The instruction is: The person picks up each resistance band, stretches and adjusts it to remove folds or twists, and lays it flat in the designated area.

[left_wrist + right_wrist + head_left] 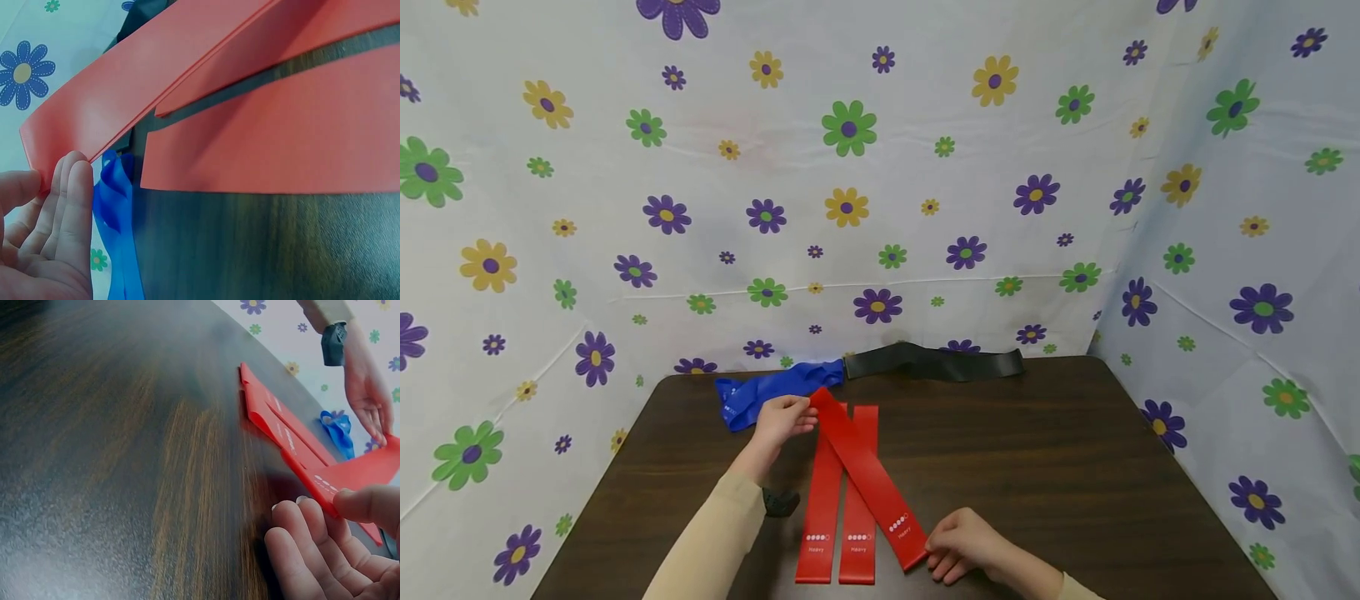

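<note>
A flat red resistance band (868, 475) marked "Heavy" is stretched out slantwise between both hands. My left hand (782, 419) pinches its far left end between thumb and fingers, as the left wrist view also shows. At the near right end, my right hand (966, 546) pinches the corner with thumb and forefinger. Below it lie two more red bands, the left one (817, 517) and the middle one (858, 525), side by side on the table. The held band crosses over their far parts and is lifted above them in the left wrist view.
A crumpled blue band (775, 390) lies at the back left of the dark wooden table (1037, 450). Next to it a black band (932, 363) stretches along the back edge. A flowered cloth (850, 167) hangs behind and at both sides.
</note>
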Motion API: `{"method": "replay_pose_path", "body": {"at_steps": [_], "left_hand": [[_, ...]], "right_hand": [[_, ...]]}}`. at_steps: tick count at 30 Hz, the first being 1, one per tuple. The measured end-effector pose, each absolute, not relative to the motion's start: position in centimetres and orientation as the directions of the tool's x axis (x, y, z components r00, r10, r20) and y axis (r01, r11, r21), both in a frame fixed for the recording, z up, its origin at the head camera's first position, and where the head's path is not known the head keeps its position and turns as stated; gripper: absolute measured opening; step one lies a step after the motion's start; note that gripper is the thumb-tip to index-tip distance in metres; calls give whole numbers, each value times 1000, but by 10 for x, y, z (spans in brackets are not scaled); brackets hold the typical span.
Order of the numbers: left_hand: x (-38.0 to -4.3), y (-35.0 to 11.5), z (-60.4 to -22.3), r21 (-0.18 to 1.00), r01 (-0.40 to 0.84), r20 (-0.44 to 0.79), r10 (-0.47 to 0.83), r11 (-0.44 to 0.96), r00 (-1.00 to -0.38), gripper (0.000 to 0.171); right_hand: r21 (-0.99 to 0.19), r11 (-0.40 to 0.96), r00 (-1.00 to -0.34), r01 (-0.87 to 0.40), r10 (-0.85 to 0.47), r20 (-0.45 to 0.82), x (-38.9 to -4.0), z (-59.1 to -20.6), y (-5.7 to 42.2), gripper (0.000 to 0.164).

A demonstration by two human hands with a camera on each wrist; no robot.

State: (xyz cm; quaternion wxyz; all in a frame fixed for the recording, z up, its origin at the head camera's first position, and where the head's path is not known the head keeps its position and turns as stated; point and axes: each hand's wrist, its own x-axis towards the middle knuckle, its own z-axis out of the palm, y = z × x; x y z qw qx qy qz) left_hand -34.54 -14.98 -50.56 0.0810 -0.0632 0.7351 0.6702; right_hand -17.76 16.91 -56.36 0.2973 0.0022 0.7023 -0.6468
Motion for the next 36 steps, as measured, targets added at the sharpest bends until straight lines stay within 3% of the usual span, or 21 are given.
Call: {"method": "replay_pose_path", "body": {"at_steps": [36], "left_hand": [[-353,-107,-491,981,-128,-137,51,148,-989,24]], "right_hand": [[-897,210,-782,389,-440,-442,-169,-561,157,16]]}}
